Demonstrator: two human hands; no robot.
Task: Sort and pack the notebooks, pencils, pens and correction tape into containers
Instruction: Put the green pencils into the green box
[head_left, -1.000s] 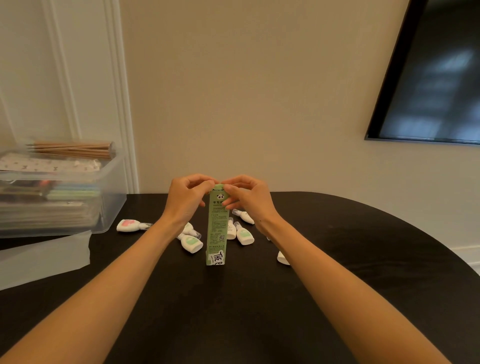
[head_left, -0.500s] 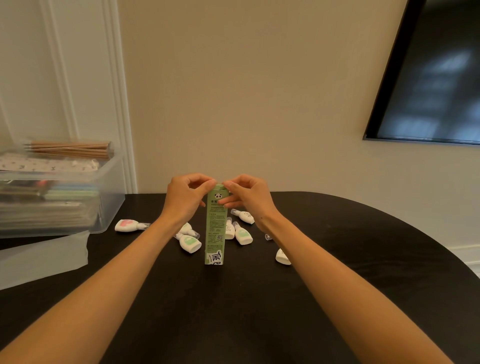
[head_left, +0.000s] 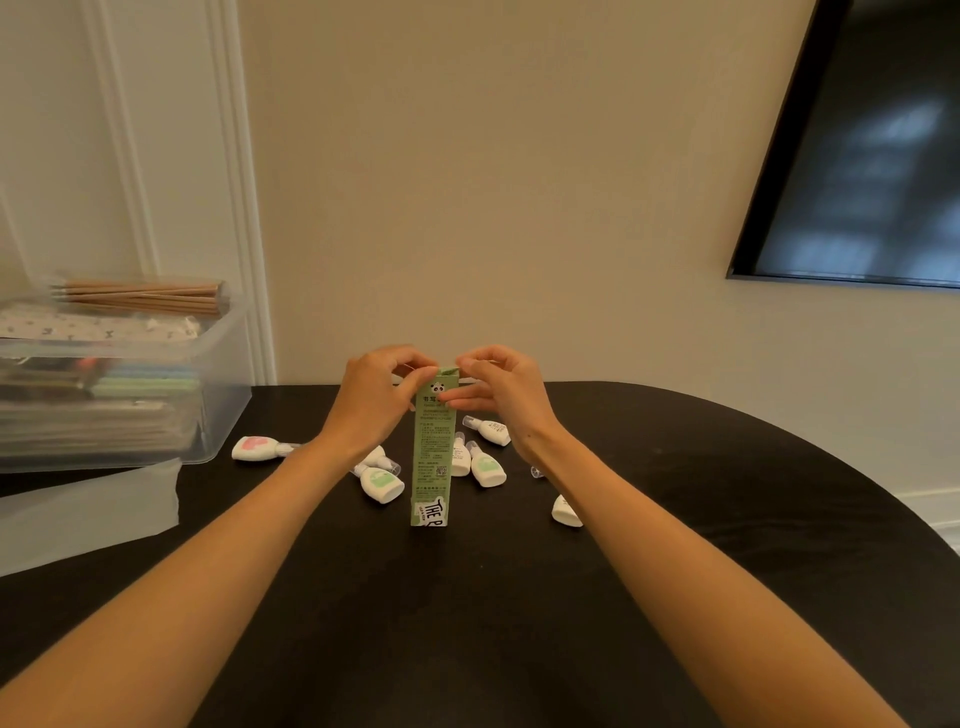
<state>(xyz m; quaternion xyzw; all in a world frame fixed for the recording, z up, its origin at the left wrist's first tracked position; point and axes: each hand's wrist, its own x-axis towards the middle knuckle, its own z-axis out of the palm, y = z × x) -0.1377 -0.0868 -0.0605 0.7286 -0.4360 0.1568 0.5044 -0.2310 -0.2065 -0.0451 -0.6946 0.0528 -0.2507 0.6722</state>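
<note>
A tall green carton (head_left: 432, 462) with a panda print stands upright on the black table (head_left: 467, 623). My left hand (head_left: 376, 397) pinches its top left corner. My right hand (head_left: 498, 389) pinches the top right, fingers curled at the flap. Several white correction tapes lie behind and beside the carton: one with a pink heart (head_left: 257, 448) at the left, a green-marked one (head_left: 383, 484) left of the carton, another (head_left: 485, 467) on the right, and one (head_left: 566, 512) under my right forearm.
A clear plastic bin (head_left: 218, 374) at the left holds stacked notebooks (head_left: 98, 410), with a bundle of wooden pencils (head_left: 145, 296) on top. Its translucent lid (head_left: 88, 514) lies in front. A dark screen (head_left: 857, 156) hangs on the right wall.
My fingers have shifted slightly at the carton's top, and the flap edge now shows open. The carton stays upright in the same spot.
</note>
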